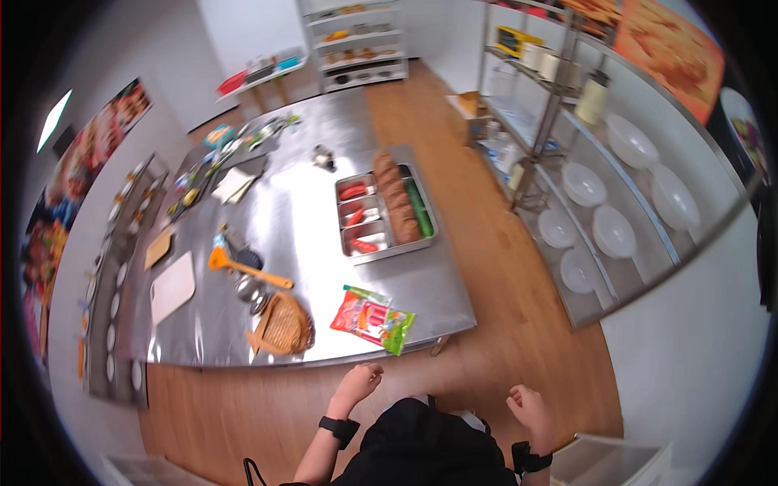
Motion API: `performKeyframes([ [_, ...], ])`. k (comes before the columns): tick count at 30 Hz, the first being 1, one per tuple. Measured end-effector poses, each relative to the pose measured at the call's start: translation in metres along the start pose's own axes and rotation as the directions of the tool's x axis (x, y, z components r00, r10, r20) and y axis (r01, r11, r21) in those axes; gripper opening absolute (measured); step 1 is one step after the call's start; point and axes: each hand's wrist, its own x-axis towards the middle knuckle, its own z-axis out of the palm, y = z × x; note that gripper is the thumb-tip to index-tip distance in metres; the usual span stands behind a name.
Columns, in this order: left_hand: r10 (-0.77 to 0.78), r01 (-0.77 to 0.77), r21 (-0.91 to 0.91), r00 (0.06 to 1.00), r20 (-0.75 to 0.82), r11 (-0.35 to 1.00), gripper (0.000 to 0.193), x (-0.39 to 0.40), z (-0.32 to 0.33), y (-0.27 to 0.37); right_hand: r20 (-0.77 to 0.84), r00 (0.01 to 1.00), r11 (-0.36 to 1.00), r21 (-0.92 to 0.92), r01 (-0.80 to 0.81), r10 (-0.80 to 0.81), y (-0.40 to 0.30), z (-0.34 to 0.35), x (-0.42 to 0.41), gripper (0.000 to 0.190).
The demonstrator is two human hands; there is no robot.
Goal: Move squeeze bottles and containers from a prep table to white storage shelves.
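My left hand is in the air just off the table's near edge, its fingers loosely curled and holding nothing. Farther right, over the wooden floor, my right hand is also empty with bent fingers. Closest to the left hand is a red and green plastic food packet, lying on the steel table with a slim green packet at its back edge. Left of these is a woven basket. Behind the packets stands a steel tray with a long brown loaf, a cucumber and red pieces in small compartments.
An orange spatula and metal bowls lie behind the basket. A white cutting board is at the left. A steel rack with white bowls stands right, across the floor. Utensils and a small jar are farther back.
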Motion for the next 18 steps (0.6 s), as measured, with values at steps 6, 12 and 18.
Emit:
performKeyframes([
  [6, -0.243, 0.241, -0.033, 0.962, -0.122, 0.970, 0.015, -0.049, 0.013, 0.003, 0.112, 0.980, 0.986, -0.004, 0.165, -0.163, -0.007, -0.013, 0.045, 0.021],
  [12, -0.221, 0.203, -0.114, 0.958, -0.180, 0.973, 0.014, -0.047, 0.057, 0.042, 0.223, 0.966, 0.979, -0.127, 0.158, -0.127, 0.013, -0.041, 0.063, 0.022],
  [18, -0.231, 0.210, -0.150, 0.963, -0.142, 0.966, 0.014, -0.034, 0.090, 0.093, 0.269, 0.947, 0.971, -0.113, 0.211, -0.175, 0.049, -0.065, 0.071, 0.023],
])
